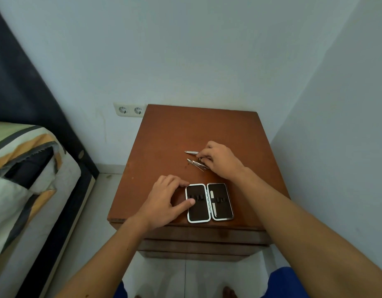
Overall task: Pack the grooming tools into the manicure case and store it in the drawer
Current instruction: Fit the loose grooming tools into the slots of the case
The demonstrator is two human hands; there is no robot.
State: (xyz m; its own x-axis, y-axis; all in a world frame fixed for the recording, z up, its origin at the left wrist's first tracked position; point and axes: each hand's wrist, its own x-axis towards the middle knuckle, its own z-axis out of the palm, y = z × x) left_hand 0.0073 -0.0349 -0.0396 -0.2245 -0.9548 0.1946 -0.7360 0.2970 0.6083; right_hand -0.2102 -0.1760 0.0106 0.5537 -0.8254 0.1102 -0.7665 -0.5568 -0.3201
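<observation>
head view:
case: black white-rimmed manicure case lies open flat at front of brown wooden table, one white file already strapped in.
left hand: fingers spread, pins case rim to steady it, holds nothing.
right hand: fingertips pinching into loose pile of small metal grooming tools; whether one is gripped, cannot tell.
drawer: fronts below table top, shut.

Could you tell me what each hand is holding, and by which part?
The left hand steadies the open case by its left edge. The right hand reaches into the tools; its grip is hidden.

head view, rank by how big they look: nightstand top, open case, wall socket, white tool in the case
1. nightstand top
2. case
3. socket, though it sits farther from the camera
4. white tool
</observation>
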